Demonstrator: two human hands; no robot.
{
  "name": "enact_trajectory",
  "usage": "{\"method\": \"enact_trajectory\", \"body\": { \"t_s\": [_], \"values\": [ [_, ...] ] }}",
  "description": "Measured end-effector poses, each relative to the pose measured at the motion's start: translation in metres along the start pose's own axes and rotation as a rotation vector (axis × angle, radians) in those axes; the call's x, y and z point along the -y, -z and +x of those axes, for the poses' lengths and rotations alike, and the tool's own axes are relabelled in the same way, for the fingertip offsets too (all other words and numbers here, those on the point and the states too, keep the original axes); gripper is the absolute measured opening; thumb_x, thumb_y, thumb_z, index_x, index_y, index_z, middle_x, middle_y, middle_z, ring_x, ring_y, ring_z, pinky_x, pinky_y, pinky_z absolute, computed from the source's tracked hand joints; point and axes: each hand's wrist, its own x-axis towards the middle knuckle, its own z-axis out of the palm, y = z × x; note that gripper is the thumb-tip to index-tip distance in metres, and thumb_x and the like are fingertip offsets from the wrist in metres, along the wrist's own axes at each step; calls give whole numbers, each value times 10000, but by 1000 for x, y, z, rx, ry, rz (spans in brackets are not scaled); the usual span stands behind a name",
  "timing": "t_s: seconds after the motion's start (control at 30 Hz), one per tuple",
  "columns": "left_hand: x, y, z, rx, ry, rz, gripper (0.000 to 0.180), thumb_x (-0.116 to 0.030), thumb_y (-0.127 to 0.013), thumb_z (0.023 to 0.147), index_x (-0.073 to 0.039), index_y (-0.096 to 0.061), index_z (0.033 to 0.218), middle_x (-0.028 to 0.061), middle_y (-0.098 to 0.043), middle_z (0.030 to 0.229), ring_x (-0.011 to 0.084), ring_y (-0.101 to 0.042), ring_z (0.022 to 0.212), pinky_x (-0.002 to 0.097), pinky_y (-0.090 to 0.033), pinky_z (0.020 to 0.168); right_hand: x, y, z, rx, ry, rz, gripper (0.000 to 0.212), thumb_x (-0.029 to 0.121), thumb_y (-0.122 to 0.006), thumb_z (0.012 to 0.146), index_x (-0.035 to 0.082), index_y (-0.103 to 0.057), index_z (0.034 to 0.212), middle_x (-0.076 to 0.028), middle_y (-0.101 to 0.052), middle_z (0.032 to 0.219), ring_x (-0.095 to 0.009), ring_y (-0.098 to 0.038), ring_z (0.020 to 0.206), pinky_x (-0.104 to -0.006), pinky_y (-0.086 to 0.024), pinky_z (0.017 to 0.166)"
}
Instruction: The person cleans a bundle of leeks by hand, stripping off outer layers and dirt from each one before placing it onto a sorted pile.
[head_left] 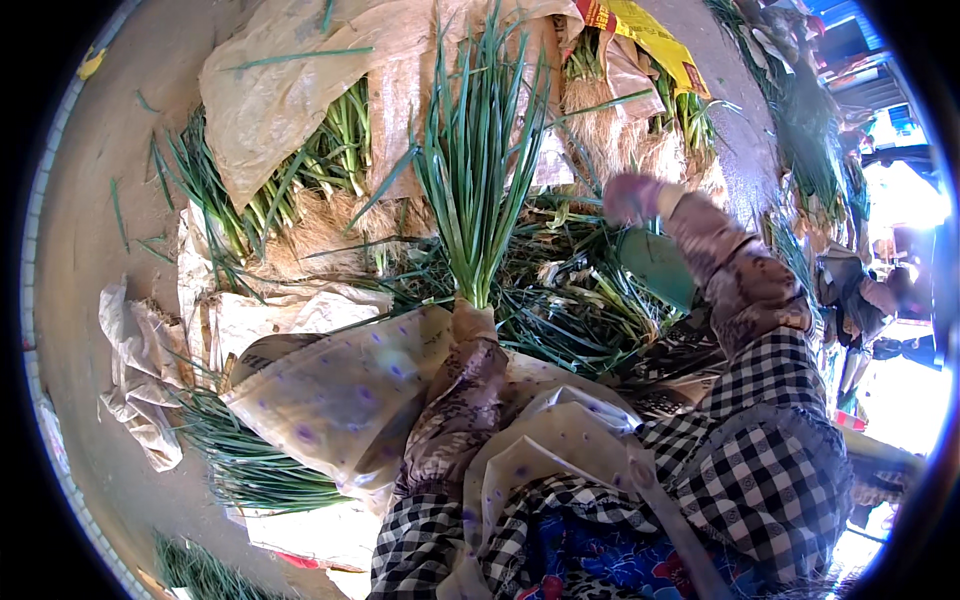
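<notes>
In front of my lap, my left hand [474,317] is closed around the lower end of an upright bunch of green onions [480,170]. Its long leaves fan out away from me. My right hand [634,199], in a dull reddish glove, is raised to the right, apart from the bunch. Motion smears its fingers, so whether it holds anything is unclear. Beneath both hands lies a heap of loose green onions and trimmed leaves [570,290]. A green plastic container [656,267] sits under my right forearm.
Bundled green onions with roots [300,200] lie at the far left under a beige woven sack [280,95]. More rooted bundles [600,130] lie far right beside a yellow sack [665,40]. A spotted plastic apron [340,390] covers my lap. Another person [860,290] is at the right.
</notes>
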Motion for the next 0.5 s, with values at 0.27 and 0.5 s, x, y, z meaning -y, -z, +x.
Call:
{"method": "enact_trajectory", "body": {
  "t_s": [0.27,0.5],
  "values": [
    [2,9,-4,-31,-63,-56,431,-282,-699,611,-87,-540,961,157,-625,824,329,-608,758,418,-491,660,60,15,88,-1211,790,730,120,137,-513,797,85,-608,848,-70,-596,780,-175,-575,661,-330,-486,619],
    [6,10,-8,-87,-116,36,438,-268,-698,664,-69,-512,1007,139,-609,878,299,-610,777,378,-503,656,91,131,105,-566,645,2218,204,92,-547,804,58,-586,1002,-114,-585,929,-193,-594,720,-282,-488,595]
  ]
}}
